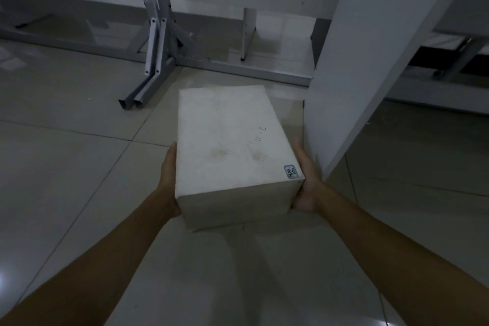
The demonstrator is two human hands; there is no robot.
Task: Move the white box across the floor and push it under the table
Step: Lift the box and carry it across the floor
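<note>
- The white box [232,145] is sitting at the centre of the frame on the tiled floor [66,167], its long axis pointing toward the upper part of the frame, so a push along that axis would be sending it straight ahead.
- Its top is carrying a handwritten "11-2" and a small label [291,172] at the near right corner; its near face is turned toward the person.
- The left hand [168,180] is pressing flat against the box's left side and the right hand [305,182] against its right side near the near corner, likely squeezing from both flanks to steer it as it slides.
- The fingers of both hands are lying pressed together along the sides; their tips are hidden behind the box edges, so I cannot tell whether they are curling underneath.
- A white upright panel [370,61], probably the table's side, is standing just beside the box at the right of the frame.
- Grey metal frame legs [156,61] are standing at the upper middle, ahead of the box and to its left.
- The gap between panel and legs seems to be the way in, so the box is being lined up with it.
</note>
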